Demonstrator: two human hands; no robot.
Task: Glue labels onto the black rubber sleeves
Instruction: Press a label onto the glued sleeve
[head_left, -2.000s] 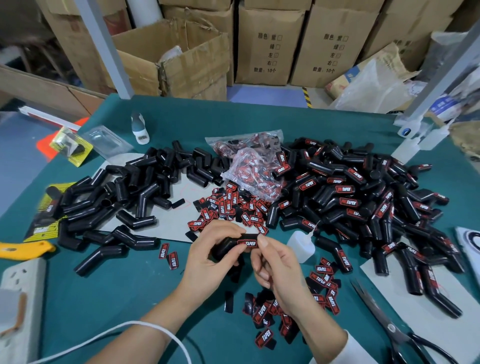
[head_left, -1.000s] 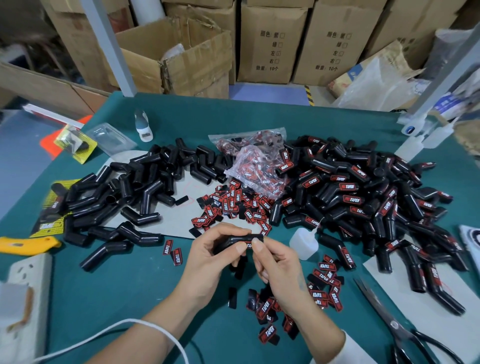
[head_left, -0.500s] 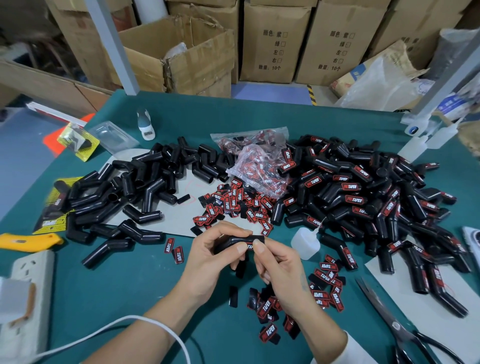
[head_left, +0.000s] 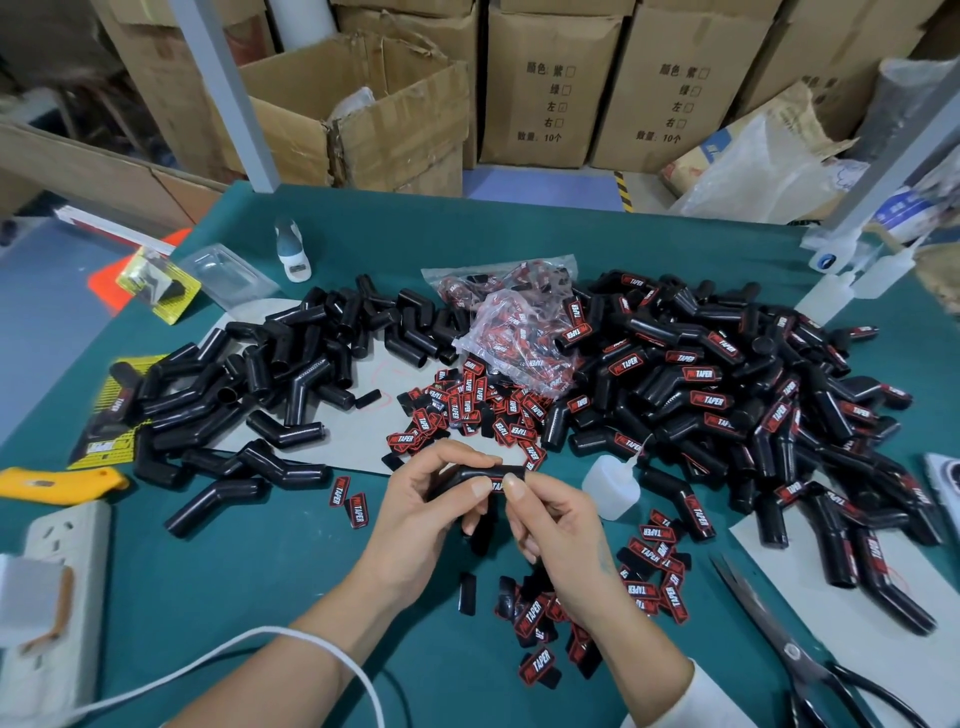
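Green table (head_left: 249, 561), piles of sleeves; left hand (head_left: 415, 514) gripping bent black sleeve (head_left: 467, 475); right hand (head_left: 556, 525) pinching it, both thumbs pressing label (head_left: 496, 487)

Both hands meet just above the green table (head_left: 249, 561), forearms angling in from below. The left hand (head_left: 415, 512) curls around a black sleeve (head_left: 467, 475), thumb on top. The right hand (head_left: 558, 525) pinches the same sleeve, thumb beside the left thumb.

Scissors (head_left: 795, 657) bottom right; yellow knife (head_left: 57, 484), power strip (head_left: 57, 613) left; cardboard boxes (head_left: 550, 83) behind.
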